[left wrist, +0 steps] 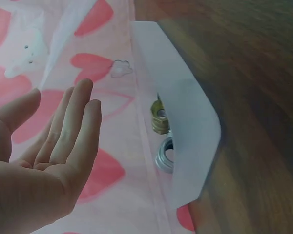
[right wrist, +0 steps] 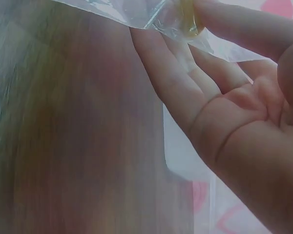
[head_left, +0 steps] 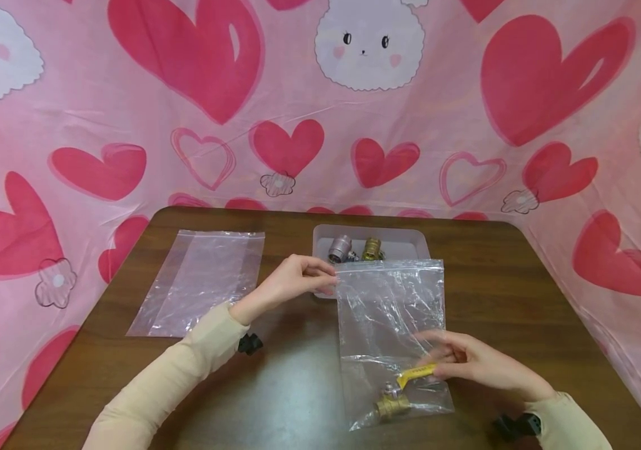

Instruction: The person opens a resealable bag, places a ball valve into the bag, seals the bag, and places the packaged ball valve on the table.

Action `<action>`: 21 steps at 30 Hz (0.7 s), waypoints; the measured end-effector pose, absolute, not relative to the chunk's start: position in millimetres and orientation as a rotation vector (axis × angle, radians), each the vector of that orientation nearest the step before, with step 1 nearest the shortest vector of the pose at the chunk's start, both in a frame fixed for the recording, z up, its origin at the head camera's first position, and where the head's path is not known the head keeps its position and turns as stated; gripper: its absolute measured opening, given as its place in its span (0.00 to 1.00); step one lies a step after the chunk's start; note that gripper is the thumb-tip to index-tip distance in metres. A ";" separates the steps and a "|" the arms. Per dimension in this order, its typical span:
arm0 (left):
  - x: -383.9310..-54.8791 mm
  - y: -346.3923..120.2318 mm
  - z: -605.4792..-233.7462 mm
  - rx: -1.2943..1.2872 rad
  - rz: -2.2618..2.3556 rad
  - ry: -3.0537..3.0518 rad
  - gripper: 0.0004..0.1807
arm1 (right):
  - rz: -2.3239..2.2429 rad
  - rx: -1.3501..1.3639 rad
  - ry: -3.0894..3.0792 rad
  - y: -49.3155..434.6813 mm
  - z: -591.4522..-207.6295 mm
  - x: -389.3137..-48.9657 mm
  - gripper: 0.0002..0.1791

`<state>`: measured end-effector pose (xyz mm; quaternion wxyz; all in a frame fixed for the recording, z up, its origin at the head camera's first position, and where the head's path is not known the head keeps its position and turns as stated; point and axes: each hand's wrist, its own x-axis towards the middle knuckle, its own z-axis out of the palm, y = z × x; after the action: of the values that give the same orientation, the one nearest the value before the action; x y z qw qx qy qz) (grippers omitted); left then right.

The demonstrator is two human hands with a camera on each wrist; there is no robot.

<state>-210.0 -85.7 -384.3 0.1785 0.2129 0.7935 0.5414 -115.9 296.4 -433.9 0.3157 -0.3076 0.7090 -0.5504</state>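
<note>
A brass ball valve (head_left: 392,405) with a yellow lever handle (head_left: 417,373) is inside a clear zip bag (head_left: 390,312), near its bottom end. My right hand (head_left: 483,362) pinches the handle through the plastic. In the right wrist view, the thumb (right wrist: 254,29) presses on the yellow part from one side, with the fingers (right wrist: 161,68) behind the bag. My left hand (head_left: 292,281) is at the bag's top left corner, its fingertips right at the edge. The left wrist view shows that hand (left wrist: 58,151) with fingers extended, thumb apart and nothing between them.
Behind the bag stands a translucent plastic tray (head_left: 410,236) holding a silver metal fitting (head_left: 341,248) and a brass fitting (head_left: 373,248). More flat clear bags (head_left: 207,281) lie at the left of the brown wooden table (head_left: 275,400). A heart-patterned pink cloth (head_left: 297,81) surrounds the table.
</note>
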 end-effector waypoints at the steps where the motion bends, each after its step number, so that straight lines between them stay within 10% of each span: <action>1: -208.8 -87.1 -384.9 0.608 1.519 2.249 0.16 | -1.440 -0.803 1.886 299.3 -433.6 -115.2 0.31; 21: -184.1 -131.3 -417.0 0.730 1.582 2.353 0.15 | -1.461 -0.754 1.902 347.3 -433.0 -113.7 0.31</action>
<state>-184.1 -131.3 -417.0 0.1067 0.2479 0.7991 0.5372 -113.7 347.3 -433.0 0.3086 -0.2851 0.7197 -0.5527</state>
